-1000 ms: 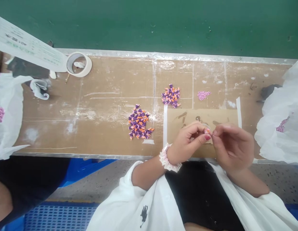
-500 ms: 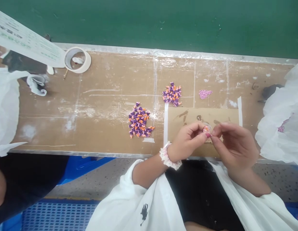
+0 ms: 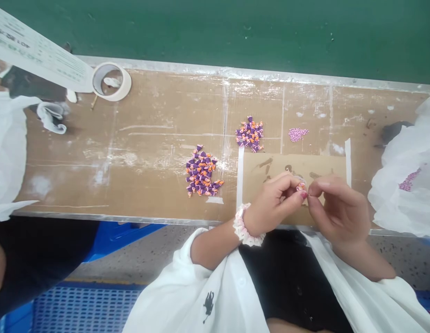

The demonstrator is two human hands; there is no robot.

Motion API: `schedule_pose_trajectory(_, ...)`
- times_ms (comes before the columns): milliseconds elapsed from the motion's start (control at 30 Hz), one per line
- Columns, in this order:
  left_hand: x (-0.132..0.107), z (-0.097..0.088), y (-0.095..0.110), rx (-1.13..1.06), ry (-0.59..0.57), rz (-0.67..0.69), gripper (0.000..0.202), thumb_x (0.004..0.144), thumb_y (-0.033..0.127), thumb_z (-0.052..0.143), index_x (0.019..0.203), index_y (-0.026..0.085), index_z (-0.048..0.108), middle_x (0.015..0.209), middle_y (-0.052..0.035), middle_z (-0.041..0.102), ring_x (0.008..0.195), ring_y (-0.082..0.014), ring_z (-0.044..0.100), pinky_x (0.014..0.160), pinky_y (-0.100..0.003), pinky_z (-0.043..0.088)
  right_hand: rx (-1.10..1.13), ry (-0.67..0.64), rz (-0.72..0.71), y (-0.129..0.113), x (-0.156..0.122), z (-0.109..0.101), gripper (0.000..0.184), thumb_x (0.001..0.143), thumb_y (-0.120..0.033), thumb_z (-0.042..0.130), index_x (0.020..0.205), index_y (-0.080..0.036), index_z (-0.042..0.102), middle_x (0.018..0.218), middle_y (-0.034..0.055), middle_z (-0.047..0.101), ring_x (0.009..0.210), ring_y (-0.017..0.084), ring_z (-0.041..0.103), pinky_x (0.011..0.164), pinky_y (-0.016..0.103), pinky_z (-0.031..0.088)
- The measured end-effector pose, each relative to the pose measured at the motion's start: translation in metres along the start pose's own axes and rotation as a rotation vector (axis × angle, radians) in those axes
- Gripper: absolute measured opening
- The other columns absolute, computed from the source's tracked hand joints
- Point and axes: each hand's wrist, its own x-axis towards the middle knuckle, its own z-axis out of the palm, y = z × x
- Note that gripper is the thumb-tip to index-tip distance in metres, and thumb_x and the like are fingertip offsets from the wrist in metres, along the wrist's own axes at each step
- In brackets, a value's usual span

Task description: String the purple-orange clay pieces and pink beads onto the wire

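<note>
My left hand (image 3: 273, 201), with a lacy white band at its wrist, pinches a small orange-and-white figurine (image 3: 301, 187) between thumb and forefinger. Close beside it, my right hand (image 3: 341, 208) has thumb and forefinger pressed together near the figurine; whatever sits between those tips is too small to make out. Both hands are over a tan sheet (image 3: 256, 173) taped to the table. Two groups of little purple-and-orange figurines lie to the left, one nearer (image 3: 202, 172) and one farther back (image 3: 250, 134). Behind the sheet is a small heap of pink pieces (image 3: 298, 134).
A roll of masking tape (image 3: 123, 88) stands at the back left beside a printed white card (image 3: 37, 51). White plastic bags (image 3: 402, 203) flank the cardboard-covered table (image 3: 159, 106), the right one with pink pieces inside. Another person's dark-clothed leg (image 3: 37, 259) is at lower left.
Both hands remain at the figurine, shifted very slightly right in the picture. The right fingertips sit a little farther from the left thumb. The view has tilted slightly.
</note>
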Motion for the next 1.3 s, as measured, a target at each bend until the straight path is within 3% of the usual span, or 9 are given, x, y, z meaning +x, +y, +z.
schedule_pose_trajectory(167,-0.001,0.002,-0.001,0.017,-0.002,-0.01,0.017,0.09,0.028,0.053,0.077,0.017,0.052,0.077,0.0002,0.05,0.067,-0.0102,0.045,0.065,-0.024,0.039,0.116,0.052,0.082,-0.001,-0.004,0.002,0.06,0.079,0.002,0.057,0.126,-0.035,0.052,0.079,-0.0001,0.057,0.07,0.016,0.056,0.062,0.034,0.052)
schedule_pose_trajectory(367,0.0,0.002,-0.005,0.083,0.028,0.029,0.017,0.09,0.029,0.053,0.077,0.018,0.052,0.076,0.0005,0.049,0.065,-0.0099,0.045,0.062,-0.024,0.038,0.108,0.065,0.089,0.001,-0.004,0.003,0.051,0.075,0.005,0.06,0.115,-0.027,0.058,0.083,-0.0004,0.059,0.073,0.014,0.058,0.066,0.033,0.052)
schedule_pose_trajectory(567,-0.001,0.002,-0.006,0.164,0.062,0.042,0.018,0.09,0.031,0.052,0.077,0.018,0.053,0.077,-0.0008,0.05,0.065,-0.0108,0.046,0.063,-0.025,0.039,0.076,0.1,0.097,-0.004,-0.002,0.007,0.047,0.076,0.003,0.06,0.112,-0.028,0.057,0.083,0.0001,0.061,0.072,0.014,0.058,0.061,0.031,0.051)
schedule_pose_trajectory(700,-0.001,0.001,-0.004,0.056,0.073,-0.038,0.02,0.09,0.035,0.055,0.08,0.018,0.058,0.079,-0.0023,0.055,0.07,-0.0119,0.05,0.067,-0.026,0.042,0.107,0.162,0.231,-0.004,-0.005,0.005,0.035,0.079,-0.003,0.06,0.105,-0.026,0.058,0.081,0.0006,0.06,0.071,0.015,0.059,0.061,0.031,0.052)
schedule_pose_trajectory(800,0.0,-0.002,-0.002,-0.163,0.145,-0.133,0.025,0.086,0.041,0.061,0.081,0.017,0.061,0.08,-0.0028,0.059,0.07,-0.0109,0.051,0.065,-0.025,0.043,0.04,0.197,0.347,0.005,-0.007,-0.004,0.029,0.079,-0.008,0.063,0.102,-0.025,0.058,0.083,0.0009,0.062,0.07,0.014,0.06,0.061,0.029,0.053)
schedule_pose_trajectory(933,0.003,-0.005,-0.004,-0.455,0.181,-0.259,0.03,0.079,0.046,0.069,0.082,0.017,0.061,0.063,0.0026,0.055,0.051,-0.0059,0.042,0.048,-0.021,0.034,-0.221,-0.104,0.32,0.022,-0.006,-0.021,0.025,0.08,-0.011,0.062,0.1,-0.024,0.058,0.077,-0.0016,0.061,0.064,0.012,0.059,0.058,0.026,0.05)
schedule_pose_trajectory(1033,0.004,-0.006,-0.008,-0.549,0.17,-0.306,0.03,0.077,0.043,0.072,0.081,0.017,0.059,0.054,0.0059,0.049,0.046,-0.0045,0.039,0.043,-0.019,0.029,-0.395,-0.323,0.24,0.028,-0.003,-0.026,0.021,0.081,-0.013,0.059,0.1,-0.022,0.056,0.072,-0.0021,0.059,0.058,0.011,0.055,0.054,0.025,0.046)
schedule_pose_trajectory(1133,0.004,-0.006,-0.011,-0.577,0.186,-0.335,0.031,0.077,0.042,0.073,0.078,0.017,0.055,0.054,0.0065,0.049,0.045,-0.0039,0.04,0.042,-0.017,0.029,-0.493,-0.406,0.128,0.029,0.0,-0.025,0.019,0.084,-0.012,0.053,0.101,-0.022,0.052,0.071,-0.0008,0.057,0.056,0.013,0.052,0.051,0.026,0.042)
schedule_pose_trajectory(1300,0.005,-0.009,-0.014,-0.618,0.201,-0.329,0.029,0.078,0.038,0.072,0.078,0.018,0.051,0.055,0.0077,0.047,0.046,-0.0031,0.039,0.043,-0.016,0.03,-0.604,-0.421,-0.101,0.029,0.002,-0.018,0.022,0.087,-0.01,0.048,0.106,-0.021,0.049,0.078,0.0035,0.058,0.063,0.016,0.053,0.053,0.028,0.043)
